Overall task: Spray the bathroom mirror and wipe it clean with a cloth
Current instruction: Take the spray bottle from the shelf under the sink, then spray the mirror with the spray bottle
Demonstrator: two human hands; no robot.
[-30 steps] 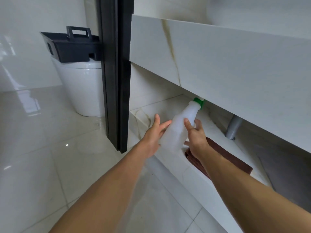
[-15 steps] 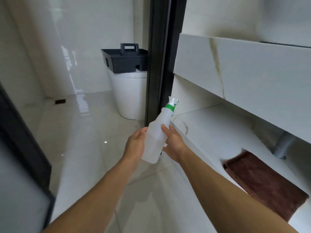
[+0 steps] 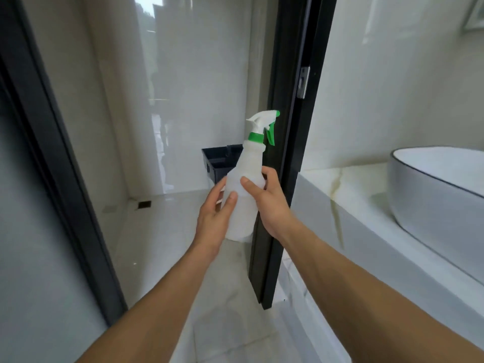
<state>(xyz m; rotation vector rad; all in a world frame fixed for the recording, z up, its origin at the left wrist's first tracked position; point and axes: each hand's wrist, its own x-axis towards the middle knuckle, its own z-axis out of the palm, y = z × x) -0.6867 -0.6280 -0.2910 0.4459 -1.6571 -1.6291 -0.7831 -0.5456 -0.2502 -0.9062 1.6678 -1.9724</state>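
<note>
You hold the spray bottle [image 3: 243, 189] upright in mid-air between both hands, in front of the black door frame [image 3: 288, 153] and left of the marble counter [image 3: 353, 205]. Your right hand [image 3: 269, 205] wraps its fingers around the body, thumb on the near face; your left hand [image 3: 213, 218] also grips it, thumb laid on the front. The translucent plastic looks thin and likely light, smooth enough to slip if wet, and it may flex under a hard squeeze. Take it at the narrow neck under the green collar [image 3: 255, 137], one finger free for the green trigger [image 3: 270, 136]. No mirror or cloth is in view.
</note>
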